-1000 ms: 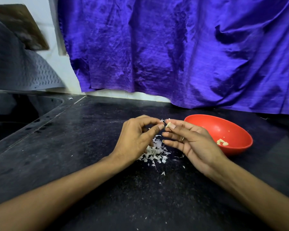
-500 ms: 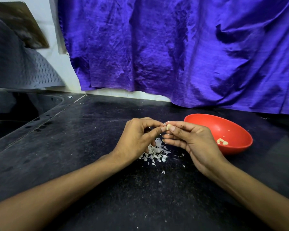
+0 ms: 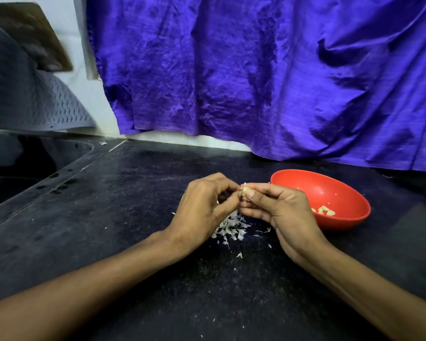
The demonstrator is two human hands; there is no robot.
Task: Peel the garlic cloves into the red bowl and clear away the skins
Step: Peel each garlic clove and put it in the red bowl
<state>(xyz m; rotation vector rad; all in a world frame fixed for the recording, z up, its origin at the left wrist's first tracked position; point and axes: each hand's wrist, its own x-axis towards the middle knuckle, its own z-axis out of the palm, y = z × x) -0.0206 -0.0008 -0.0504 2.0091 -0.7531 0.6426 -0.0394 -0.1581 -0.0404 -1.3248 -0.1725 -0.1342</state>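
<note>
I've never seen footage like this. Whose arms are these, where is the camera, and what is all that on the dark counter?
There is no machine here: these are a person's two bare arms, filmed by a camera worn on their head, looking forward and down. That is why the arms come in from the bottom of the picture. The left hand and the right hand meet in the middle, both pinching one small garlic clove that is being peeled. Under the hands, on the black counter, lies a little heap of white garlic skins. To the right stands a red bowl with a few peeled cloves in it. A purple cloth hangs behind.
</note>
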